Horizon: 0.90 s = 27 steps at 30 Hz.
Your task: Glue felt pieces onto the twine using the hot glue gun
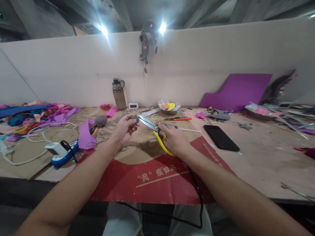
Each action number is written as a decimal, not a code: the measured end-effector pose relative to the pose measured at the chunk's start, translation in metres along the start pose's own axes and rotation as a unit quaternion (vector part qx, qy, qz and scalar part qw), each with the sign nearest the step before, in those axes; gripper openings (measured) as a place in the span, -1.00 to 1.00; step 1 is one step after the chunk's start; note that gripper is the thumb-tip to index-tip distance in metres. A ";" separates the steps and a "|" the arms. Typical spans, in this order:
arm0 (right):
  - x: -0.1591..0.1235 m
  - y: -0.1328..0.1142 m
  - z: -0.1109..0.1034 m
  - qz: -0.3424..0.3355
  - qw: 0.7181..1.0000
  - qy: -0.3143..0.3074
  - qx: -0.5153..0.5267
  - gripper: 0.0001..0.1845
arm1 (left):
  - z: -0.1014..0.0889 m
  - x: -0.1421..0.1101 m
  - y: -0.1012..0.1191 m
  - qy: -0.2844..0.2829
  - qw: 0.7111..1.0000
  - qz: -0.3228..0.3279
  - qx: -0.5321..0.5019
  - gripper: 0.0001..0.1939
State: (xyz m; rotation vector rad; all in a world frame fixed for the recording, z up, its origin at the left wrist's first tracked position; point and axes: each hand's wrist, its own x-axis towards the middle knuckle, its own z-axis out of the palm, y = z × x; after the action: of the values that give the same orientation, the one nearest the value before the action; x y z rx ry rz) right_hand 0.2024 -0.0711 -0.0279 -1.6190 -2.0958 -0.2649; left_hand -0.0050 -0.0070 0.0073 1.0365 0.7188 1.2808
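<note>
My right hand [172, 136] is closed on a pair of yellow-handled scissors [149, 124], their metal blades pointing away to the left. Between the fingertips of my left hand [125, 127] is a small dark grey piece [136, 118], perhaps felt. The blade tips meet or nearly meet this piece; whether they are cutting into it I cannot tell. Both hands are above a red and brown cardboard sheet [157, 193] with printed characters. A ball of grey yarn [100, 121] lies left of my left hand, with loose strands nearby.
A black phone [220, 137] lies to the right. On the left are a blue power strip [64, 158], white cables and purple scraps [86, 135]. A bottle [119, 95], a small white clock [133, 106] and a dish [169, 111] stand at the back. An orange craft knife [180, 119] lies beyond my hands.
</note>
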 end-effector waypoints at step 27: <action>0.000 0.000 -0.003 -0.001 0.999 0.001 -0.041 -0.68 | 0.002 0.001 -0.001 0.025 1.000 -0.009 -0.016 -0.75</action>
State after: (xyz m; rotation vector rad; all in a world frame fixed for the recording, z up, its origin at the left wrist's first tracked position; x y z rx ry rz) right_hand 0.2035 -0.0724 -0.0256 -1.6631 -2.1089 -0.3576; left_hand -0.0030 -0.0067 0.0071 0.9743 0.7413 1.3022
